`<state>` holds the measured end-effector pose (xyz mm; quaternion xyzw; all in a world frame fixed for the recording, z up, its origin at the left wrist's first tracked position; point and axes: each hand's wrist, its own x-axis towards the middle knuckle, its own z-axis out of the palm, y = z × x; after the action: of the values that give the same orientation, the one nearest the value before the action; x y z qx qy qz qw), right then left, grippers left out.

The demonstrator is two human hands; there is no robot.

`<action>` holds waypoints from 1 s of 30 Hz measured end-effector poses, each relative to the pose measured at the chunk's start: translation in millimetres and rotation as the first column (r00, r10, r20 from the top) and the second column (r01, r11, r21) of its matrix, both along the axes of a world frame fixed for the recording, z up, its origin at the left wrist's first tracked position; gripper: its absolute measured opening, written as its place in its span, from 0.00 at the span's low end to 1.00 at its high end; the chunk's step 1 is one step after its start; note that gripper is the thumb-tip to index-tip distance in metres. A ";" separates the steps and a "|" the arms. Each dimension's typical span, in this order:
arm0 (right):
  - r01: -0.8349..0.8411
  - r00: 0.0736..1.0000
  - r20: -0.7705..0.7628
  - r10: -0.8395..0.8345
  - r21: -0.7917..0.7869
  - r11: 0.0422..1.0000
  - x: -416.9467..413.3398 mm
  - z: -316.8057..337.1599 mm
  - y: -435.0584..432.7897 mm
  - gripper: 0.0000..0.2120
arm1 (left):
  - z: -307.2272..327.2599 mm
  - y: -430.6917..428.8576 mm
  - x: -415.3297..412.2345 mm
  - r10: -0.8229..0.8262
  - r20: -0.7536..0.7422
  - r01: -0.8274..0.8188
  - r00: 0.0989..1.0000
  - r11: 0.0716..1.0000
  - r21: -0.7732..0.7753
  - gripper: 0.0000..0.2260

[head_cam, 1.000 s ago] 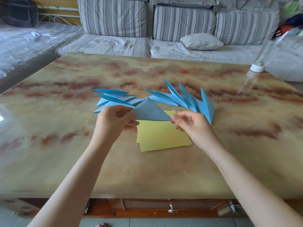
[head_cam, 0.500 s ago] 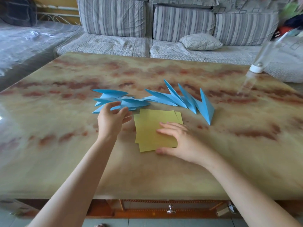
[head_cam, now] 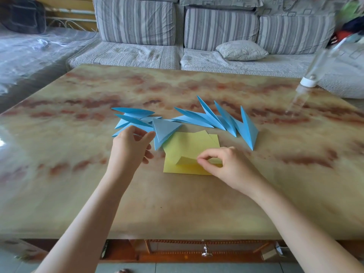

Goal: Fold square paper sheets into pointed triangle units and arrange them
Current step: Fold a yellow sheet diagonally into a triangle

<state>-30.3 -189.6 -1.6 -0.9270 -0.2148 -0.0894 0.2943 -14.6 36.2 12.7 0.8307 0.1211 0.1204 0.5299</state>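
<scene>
Sofa point(head_cam: 137, 22): striped, along the table's 12 o'clock edge, out of the work
Table point(head_cam: 197, 203): glossy marbled top carrying all the paper; in my judgement its hard flat face suits pressing sharp creases
Blue units point(head_cam: 216, 121): finished pointed folds, fanned from 10 to 2 o'clock around the yellow stack; tips overlap, which reads as the arranging half of the task well along
Yellow stack point(head_cam: 189, 144): unfolded square sheets near mid-table, just in front of the person, probably parked there so each new sheet is within easy reach
Left hand point(head_cam: 128, 148): at 9 o'clock of the stack, fingers loosely spread and holding nothing; the thumb tip sits at the blue triangle's edge, touching or not I cannot tell
Right hand point(head_cam: 230, 166): at 4 o'clock of the stack, thumb and forefinger pinching the top sheet's near corner
Blue triangle point(head_cam: 165, 128): wider, half-open unit at 11 o'clock of the stack, lapping over its corner, beside the fan's left cluster
Top sheet point(head_cam: 187, 160): its near corner is peeled up off the pile, likely to separate one sheet for the next fold
</scene>
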 end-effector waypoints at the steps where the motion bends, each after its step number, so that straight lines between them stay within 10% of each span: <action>1: 0.004 1.000 0.009 -0.005 0.046 0.999 0.1 1.7 -1.1 0.04 | 1.3 0.6 -0.7 -0.022 -0.016 0.022 1.000 1.000 -0.017 0.09; 10: -0.120 0.976 -0.097 0.195 0.511 0.851 -0.9 19.9 -6.5 0.09 | 14.6 -19.2 -17.8 -0.421 -0.268 0.254 0.867 0.835 -0.489 0.16; 17: -0.124 0.937 -0.199 0.287 0.578 0.806 -0.3 21.0 -14.5 0.07 | 4.8 -16.0 -12.3 -0.393 -0.187 0.178 0.900 0.725 -0.665 0.20; 30: 0.017 0.931 -0.279 0.238 0.682 0.731 10.7 13.5 -21.1 0.11 | 8.7 -8.5 -19.0 -0.549 -0.170 0.339 0.818 0.700 -0.629 0.12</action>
<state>-19.7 -210.7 11.9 -0.7432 -0.1678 0.0218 0.6473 -33.6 27.7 21.4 0.6437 0.0345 -0.2028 0.7371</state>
